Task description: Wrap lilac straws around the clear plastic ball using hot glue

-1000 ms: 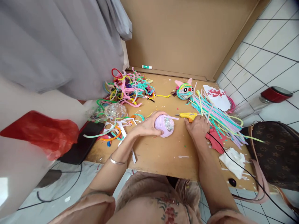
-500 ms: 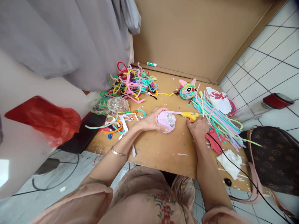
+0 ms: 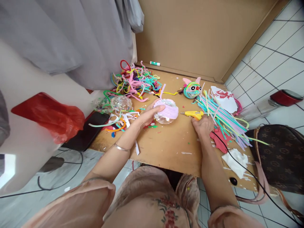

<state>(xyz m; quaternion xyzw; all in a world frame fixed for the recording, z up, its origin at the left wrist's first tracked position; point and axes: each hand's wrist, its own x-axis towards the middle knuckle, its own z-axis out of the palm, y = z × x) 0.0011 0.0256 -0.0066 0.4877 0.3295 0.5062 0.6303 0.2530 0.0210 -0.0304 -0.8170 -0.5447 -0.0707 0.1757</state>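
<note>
My left hand [image 3: 152, 112] is closed on a clear round ball [image 3: 165, 119] whose middle is wrapped in rows of lilac pipe cleaner [image 3: 168, 111]. A loose end of the pipe cleaner sticks up at the top of the ball. To the right, my right hand [image 3: 203, 124] grips a yellow hot glue gun [image 3: 193, 114]. Its nozzle points left at the ball, with a small gap between them. Behind the gun sits a finished-looking ball with pink ears and eyes [image 3: 192, 90], wound in coloured pipe cleaners.
A tangle of coloured pipe cleaners [image 3: 135, 79] lies back left beside a clear ball [image 3: 121, 104]. Straight pipe cleaners [image 3: 223, 118] spread at the right, near a white tissue [image 3: 236, 162], a brown bag [image 3: 277, 155] and a lidded jar [image 3: 285, 98]. The gun's black cord [image 3: 239, 166] trails right.
My left hand has turned the ball, so its clear underside now shows and the pipe cleaner's end points upward instead of toward the glue gun. The gun stays nearly in place.
</note>
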